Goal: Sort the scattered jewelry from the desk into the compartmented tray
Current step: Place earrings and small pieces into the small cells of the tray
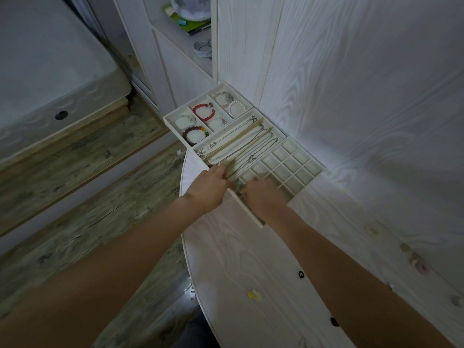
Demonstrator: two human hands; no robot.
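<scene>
Both hands worked at the compartmented tray's (251, 217) near rim: left hand (208, 188) pinched a necklace chain (241, 162); right hand's (263, 197) grip couldn't be told. Next, judging, seating it straight.

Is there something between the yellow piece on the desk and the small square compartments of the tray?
Yes. Both forearms cross that path: the right hand and left hand sit at the tray's near edge, between the yellow piece and the empty square compartments.

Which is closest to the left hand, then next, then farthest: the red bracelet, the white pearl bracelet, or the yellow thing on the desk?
From the left hand:
1. Red bracelet, up in the tray's middle compartment.
2. White pearl bracelet, farther back, right compartment.
3. Yellow thing, low on the desk.
</scene>
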